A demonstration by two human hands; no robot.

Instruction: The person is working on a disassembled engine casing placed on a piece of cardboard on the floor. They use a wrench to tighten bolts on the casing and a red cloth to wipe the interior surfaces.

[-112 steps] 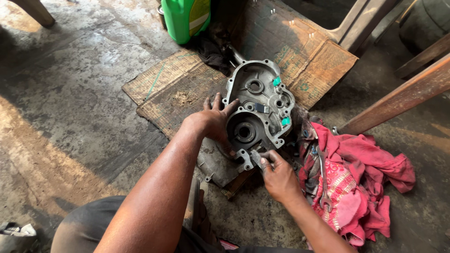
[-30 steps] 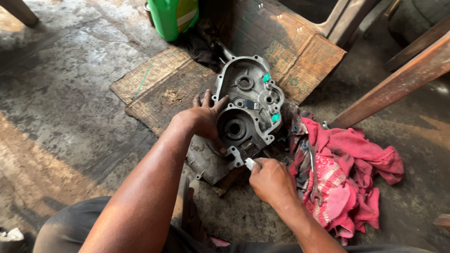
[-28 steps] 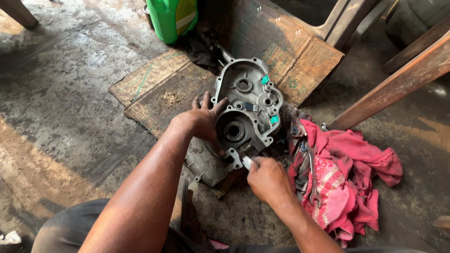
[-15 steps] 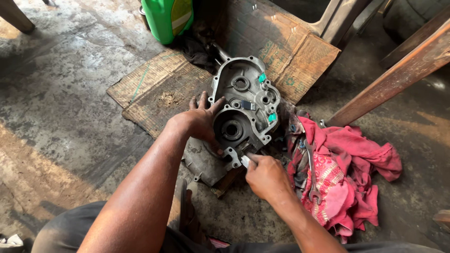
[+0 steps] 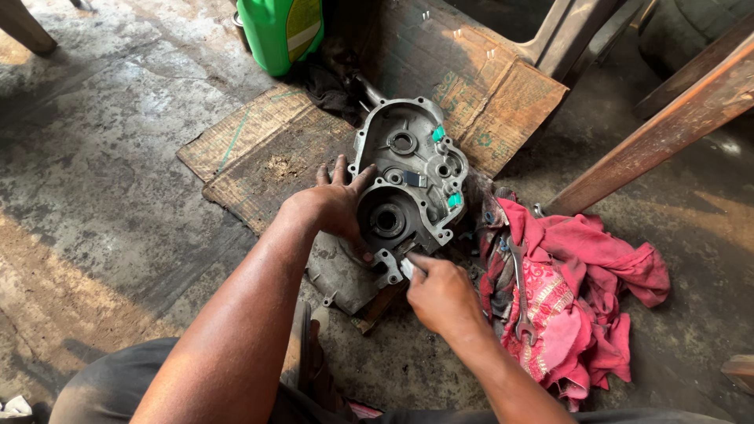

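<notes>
Stained concrete floor (image 5: pixel 110 180), workshop setting; flattened cardboard sheets (image 5: pixel 267 149) laid across the centre and upper middle of the frame. On the cardboard, centre frame: a grey cast-metal engine case half (image 5: pixel 412 177), open side up, bearing bore and small teal fittings visible. Left hand (image 5: pixel 334 208) lies on the case's left edge, fingers spread and pressed flat against the casting, thumb toward the bore; it steadies rather than wraps, nothing enclosed in it. Right hand (image 5: pixel 444 294), just below the case's lower edge, is closed around a small flat light-coloured blade or scraper (image 5: pixel 408 267), whose tip touches the lower rim of the case; exact kind of tool cannot be told. Change over the last few seconds: slight. The left hand has kept its place on the casting; the right hand has crept from the lower right toward the rim, so that the tip now meets it. Judgement: work on the lower mating face goes on in small strokes, case held fixed. Right of centre: crumpled pink-red rag (image 5: pixel 581 298) with a spanner (image 5: pixel 521 294) lying on it. Upper middle: green plastic jug (image 5: pixel 281 31). Upper right: slanted wooden beam (image 5: pixel 660 133).
</notes>
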